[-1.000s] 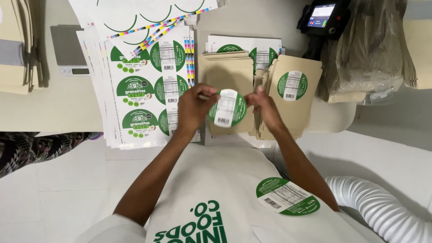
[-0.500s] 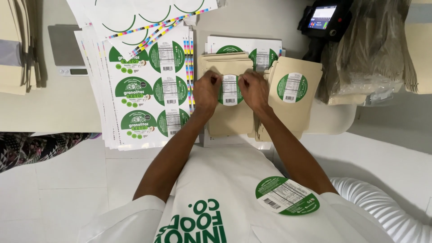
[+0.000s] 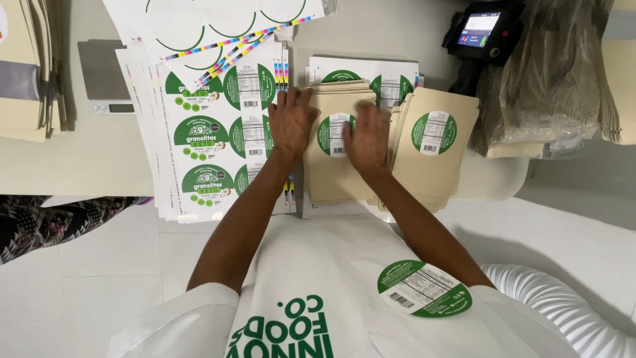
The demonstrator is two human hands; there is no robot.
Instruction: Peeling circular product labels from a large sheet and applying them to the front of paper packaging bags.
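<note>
Here the right hand lies flat, fingers together and released, pressing on the right part of a round green label that sits on the top kraft pouch of a stack. The left hand is spread open too, palm down, grasping nothing; it rests on the pouch's left edge and overlaps the sheet beside it.

What could go wrong, as I judge it: the label is thin and glossy, the pouch is matte paper with some give, so uneven pressure may trap a bubble or crease. If the left hand eases, the top pouch may slide on the smooth stack beneath and the disc may set askew. The label's edge under the right hand is hidden, so I cannot tell whether it is fully down.

Outward to the left lies a fanned pile of label sheets, slick white backing with green circles and thin coloured strips along the margin. To the right, a second stack of labelled pouches leans fanned out, flat and tan with squared corners. Beyond that sits a small black device with a lit screen and a crinkled heap of brown bags. A grey scale rests on the pale counter at far left. A spare round label clings to the white apron.
</note>
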